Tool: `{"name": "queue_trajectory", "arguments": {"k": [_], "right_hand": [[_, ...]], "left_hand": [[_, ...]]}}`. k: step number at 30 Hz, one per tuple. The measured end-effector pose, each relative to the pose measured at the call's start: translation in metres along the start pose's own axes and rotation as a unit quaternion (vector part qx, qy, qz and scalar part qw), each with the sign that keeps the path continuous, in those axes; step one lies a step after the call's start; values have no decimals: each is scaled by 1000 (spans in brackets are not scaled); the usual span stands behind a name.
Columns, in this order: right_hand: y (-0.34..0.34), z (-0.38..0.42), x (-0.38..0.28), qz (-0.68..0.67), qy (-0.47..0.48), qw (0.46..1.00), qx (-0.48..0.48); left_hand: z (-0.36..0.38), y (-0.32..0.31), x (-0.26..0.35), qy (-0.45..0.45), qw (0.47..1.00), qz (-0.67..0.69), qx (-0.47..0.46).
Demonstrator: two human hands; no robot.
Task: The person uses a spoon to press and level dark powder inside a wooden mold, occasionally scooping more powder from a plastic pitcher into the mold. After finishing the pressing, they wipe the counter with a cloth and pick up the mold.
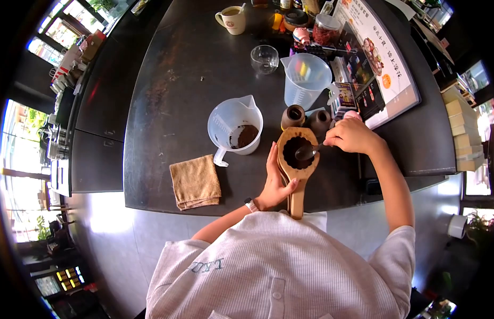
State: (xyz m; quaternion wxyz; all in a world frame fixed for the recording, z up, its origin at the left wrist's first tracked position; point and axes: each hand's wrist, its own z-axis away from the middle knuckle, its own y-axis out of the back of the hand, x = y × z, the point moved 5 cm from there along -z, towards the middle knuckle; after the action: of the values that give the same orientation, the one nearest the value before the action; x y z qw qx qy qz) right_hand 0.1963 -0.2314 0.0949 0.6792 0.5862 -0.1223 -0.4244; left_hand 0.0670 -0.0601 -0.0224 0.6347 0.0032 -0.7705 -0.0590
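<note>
My left hand (276,186) grips a wooden mould (296,174) by its side, the thumb lying across the neck of its handle. The mould has a scalloped round hollow, dark inside. In my right hand (353,135) is a spoon (304,153), pinched by its handle, its bowl over the hollow's right side. Left of the mould stands a clear plastic measuring jug (225,114) with brown powder (248,136) at its bottom. Two small dark pots, one on the left (293,115) and one on the right (321,122), stand just beyond the mould.
A folded brown cloth (195,182) lies near the table's front edge. Behind the pots stands a second measuring jug (306,87), with a glass cup (264,59) beside it. Farther back are a mug (234,22) and a jar (326,31). A menu board (401,93) lines the right side.
</note>
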Motion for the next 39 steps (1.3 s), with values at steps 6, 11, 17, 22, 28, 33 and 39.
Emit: {"name": "queue_trajectory", "arguments": {"k": [6,11,17,22,28,33,39], "right_hand": [[3,-6,1,36,-5,999,-33],[2,-8,5,40,6,998,-38],[-2,14,-10,47,33,988,146],[-15,30,-20,-14,59,973,224],[-27,46,-46,-40,58,958,279],[-23,55,-61,-50,29,960,274],[-31,61,-67,-84,8,928,364]], "left_hand": [[0,-1,-6,1,1000,7,0],[-4,-5,3,-30,996,81,11],[1,17,26,-125,989,-81,-4],[-3,39,72,-154,977,-147,-23],[-26,74,136,-205,971,-122,-19],[-47,97,207,-217,975,40,-32],[-44,69,292,-323,910,248,-72]]}}
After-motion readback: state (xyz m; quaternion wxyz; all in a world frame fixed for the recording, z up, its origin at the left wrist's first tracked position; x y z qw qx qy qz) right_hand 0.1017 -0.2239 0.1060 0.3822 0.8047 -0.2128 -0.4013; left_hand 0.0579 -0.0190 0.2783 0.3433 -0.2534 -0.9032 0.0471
